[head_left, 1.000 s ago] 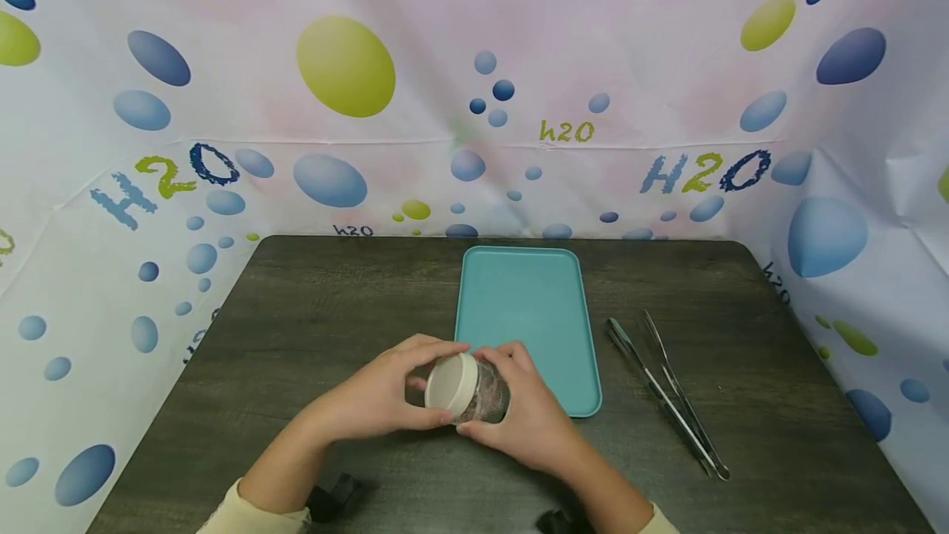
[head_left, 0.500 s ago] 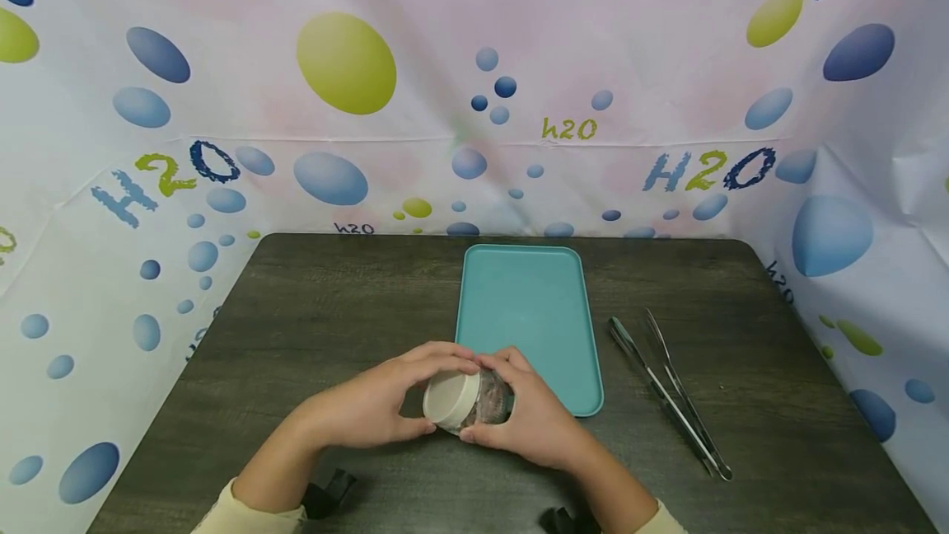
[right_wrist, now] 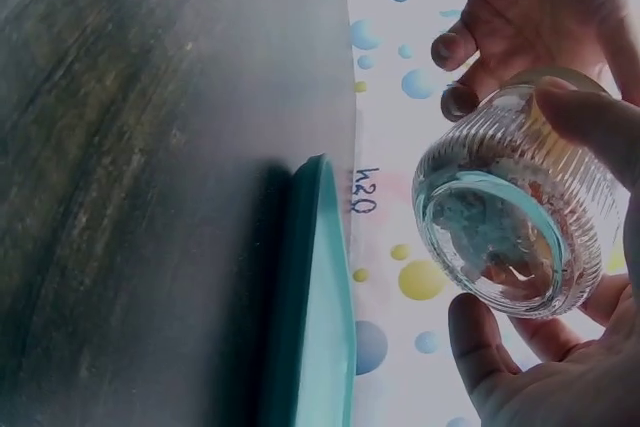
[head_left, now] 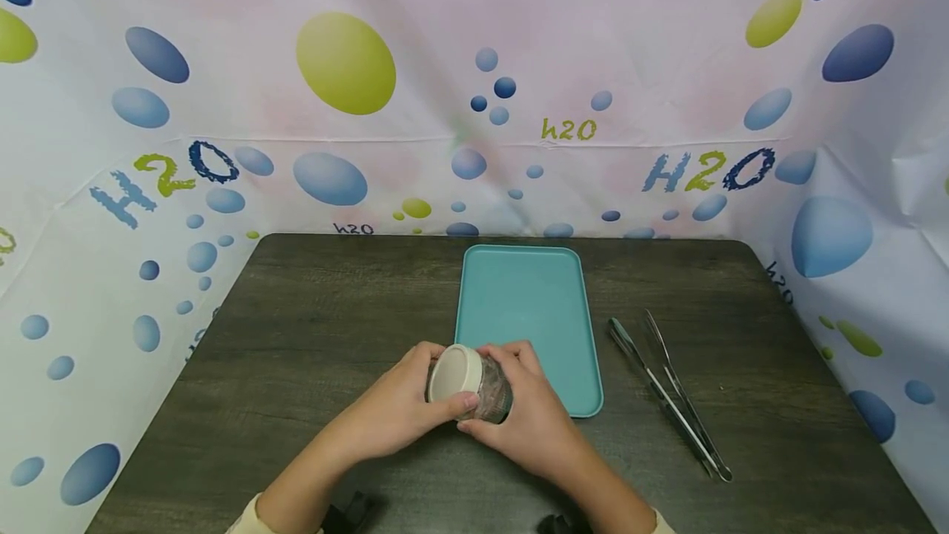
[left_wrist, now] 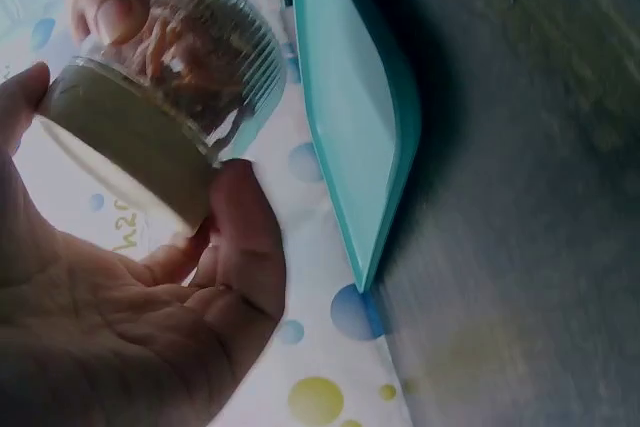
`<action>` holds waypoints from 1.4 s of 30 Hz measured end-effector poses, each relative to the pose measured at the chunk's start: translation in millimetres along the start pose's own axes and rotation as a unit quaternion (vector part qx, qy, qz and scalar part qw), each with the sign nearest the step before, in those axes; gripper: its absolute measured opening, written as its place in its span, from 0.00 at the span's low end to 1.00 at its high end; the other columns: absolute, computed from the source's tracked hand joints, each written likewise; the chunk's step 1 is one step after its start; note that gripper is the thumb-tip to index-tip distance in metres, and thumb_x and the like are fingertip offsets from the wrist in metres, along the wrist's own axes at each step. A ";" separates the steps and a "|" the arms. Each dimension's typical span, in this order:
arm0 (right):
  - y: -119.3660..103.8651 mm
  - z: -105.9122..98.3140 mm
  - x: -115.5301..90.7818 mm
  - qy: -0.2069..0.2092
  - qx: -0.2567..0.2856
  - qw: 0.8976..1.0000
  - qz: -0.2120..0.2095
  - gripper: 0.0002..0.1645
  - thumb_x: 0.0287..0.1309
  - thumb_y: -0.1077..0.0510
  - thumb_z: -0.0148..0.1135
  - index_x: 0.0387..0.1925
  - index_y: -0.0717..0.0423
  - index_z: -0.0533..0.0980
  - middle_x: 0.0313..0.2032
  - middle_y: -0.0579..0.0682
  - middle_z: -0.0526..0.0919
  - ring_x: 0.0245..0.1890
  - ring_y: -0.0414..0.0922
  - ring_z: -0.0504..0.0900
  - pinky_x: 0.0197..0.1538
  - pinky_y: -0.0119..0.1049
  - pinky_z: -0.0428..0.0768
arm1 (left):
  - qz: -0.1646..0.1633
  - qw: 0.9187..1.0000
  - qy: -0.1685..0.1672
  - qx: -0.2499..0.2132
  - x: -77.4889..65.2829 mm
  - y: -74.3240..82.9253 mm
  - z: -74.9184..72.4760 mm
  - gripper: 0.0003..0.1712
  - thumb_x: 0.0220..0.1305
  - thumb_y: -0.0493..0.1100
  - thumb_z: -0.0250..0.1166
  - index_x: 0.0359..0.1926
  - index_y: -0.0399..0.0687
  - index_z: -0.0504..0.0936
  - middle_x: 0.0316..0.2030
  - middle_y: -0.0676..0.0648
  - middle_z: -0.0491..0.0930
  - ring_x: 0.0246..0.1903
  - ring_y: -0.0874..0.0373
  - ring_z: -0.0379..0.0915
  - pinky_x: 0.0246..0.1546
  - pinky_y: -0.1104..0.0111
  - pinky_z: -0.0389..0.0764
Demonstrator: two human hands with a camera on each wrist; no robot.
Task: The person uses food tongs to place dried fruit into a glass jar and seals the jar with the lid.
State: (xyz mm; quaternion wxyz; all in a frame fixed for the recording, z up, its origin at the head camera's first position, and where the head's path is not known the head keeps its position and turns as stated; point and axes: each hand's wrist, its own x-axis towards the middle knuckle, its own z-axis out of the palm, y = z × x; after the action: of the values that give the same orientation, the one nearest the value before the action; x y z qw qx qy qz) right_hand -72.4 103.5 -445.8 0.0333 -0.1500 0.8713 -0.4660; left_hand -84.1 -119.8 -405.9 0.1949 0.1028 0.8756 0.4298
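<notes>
A clear ribbed jar (head_left: pixel 493 394), tilted on its side with its lid facing left, is held between both hands above the table. Its cream lid (head_left: pixel 449 374) sits over the mouth. Through the wall in the left wrist view show brownish-pink, stringy contents (left_wrist: pixel 190 52). My left hand (head_left: pixel 396 410) grips the lid around its rim, thumb along the near edge. The right hand (head_left: pixel 535 419) holds the jar's body, thumb and fingers on opposite sides. In the right wrist view the round jar base (right_wrist: pixel 495 242) faces the camera.
Just behind the hands lies a turquoise rectangular tray (head_left: pixel 522 303) on the dark wooden table (head_left: pixel 348 295). Metal tongs (head_left: pixel 673 410) lie to its right, their arms spread. A patterned sheet (head_left: pixel 415 122) hangs behind the table and along its sides.
My left hand has loosened from the lid, then regripped it, its thumb now further along the near side. The jar has stayed in the right hand, its lid tipping up slightly.
</notes>
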 end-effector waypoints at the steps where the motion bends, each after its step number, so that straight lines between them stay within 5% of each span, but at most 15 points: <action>1: -1.2 -0.3 -0.5 0.004 -0.007 1.000 -0.003 0.52 0.47 0.50 0.91 0.72 0.42 0.74 0.61 0.43 0.72 0.60 0.42 0.79 0.63 0.49 0.84 | 0.003 1.000 -0.002 -0.009 0.0 0.1 0.1 0.47 0.71 0.68 0.71 0.76 0.44 0.67 0.66 0.40 0.75 0.55 0.52 0.81 0.47 0.58 0.85; 5: -2.9 -3.2 -1.6 0.011 -0.024 1.000 -0.014 0.51 0.47 0.50 0.91 0.72 0.40 0.75 0.61 0.41 0.72 0.60 0.42 0.79 0.62 0.48 0.84 | 0.027 0.999 -0.003 -0.022 -0.2 -1.2 -1.3 0.46 0.68 0.64 0.76 0.75 0.46 0.70 0.67 0.42 0.75 0.57 0.52 0.81 0.45 0.62 0.85; 12: 2.0 -13.6 -1.8 -0.024 0.014 1.000 -0.014 0.49 0.50 0.45 0.90 0.72 0.39 0.75 0.60 0.40 0.73 0.61 0.42 0.78 0.64 0.46 0.83 | 0.103 0.994 0.001 0.027 0.8 -7.2 -7.7 0.51 0.60 0.64 0.81 0.78 0.54 0.72 0.61 0.52 0.79 0.49 0.59 0.76 0.46 0.66 0.85; 20: 7.7 -27.8 -0.3 -0.100 0.046 0.994 -0.014 0.51 0.51 0.39 0.88 0.74 0.44 0.75 0.57 0.43 0.75 0.58 0.43 0.78 0.63 0.43 0.81 | 0.179 0.980 -0.040 0.077 -0.8 -10.8 -16.0 0.56 0.56 0.55 0.87 0.81 0.69 0.67 0.74 0.59 0.73 0.69 0.57 0.76 0.63 0.57 0.84; 29: 13.0 -28.9 1.0 -0.114 0.044 0.992 -0.016 0.52 0.49 0.39 0.88 0.73 0.48 0.76 0.58 0.43 0.78 0.58 0.42 0.79 0.61 0.40 0.81 | 0.207 0.969 -0.063 0.121 -2.2 -7.9 -17.4 0.57 0.59 0.50 0.85 0.84 0.60 0.65 0.78 0.51 0.71 0.76 0.49 0.71 0.70 0.48 0.79; 37: 15.1 -27.0 -2.2 -0.103 0.062 0.992 -0.023 0.49 0.53 0.40 0.87 0.73 0.45 0.75 0.59 0.44 0.77 0.58 0.41 0.79 0.63 0.39 0.82 | 0.178 0.979 -0.063 0.073 -3.6 -12.7 -13.1 0.57 0.63 0.55 0.82 0.86 0.67 0.58 0.78 0.51 0.70 0.67 0.53 0.75 0.64 0.47 0.82; 42: 13.8 -30.4 -4.2 -0.100 0.095 0.990 -0.022 0.50 0.56 0.44 0.85 0.77 0.44 0.71 0.63 0.48 0.75 0.64 0.48 0.77 0.70 0.52 0.80 | 0.197 0.979 -0.047 0.026 -1.4 -15.7 -10.0 0.65 0.58 0.55 0.85 0.86 0.70 0.53 0.83 0.56 0.59 0.74 0.56 0.69 0.69 0.54 0.80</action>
State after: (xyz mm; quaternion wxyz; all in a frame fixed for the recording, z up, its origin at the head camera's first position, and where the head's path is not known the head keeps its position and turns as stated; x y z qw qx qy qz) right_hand -77.6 136.3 -440.4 0.1239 -0.2107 0.8118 -0.5304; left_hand -87.4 -136.9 -412.5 0.1450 0.2982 0.8391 0.4312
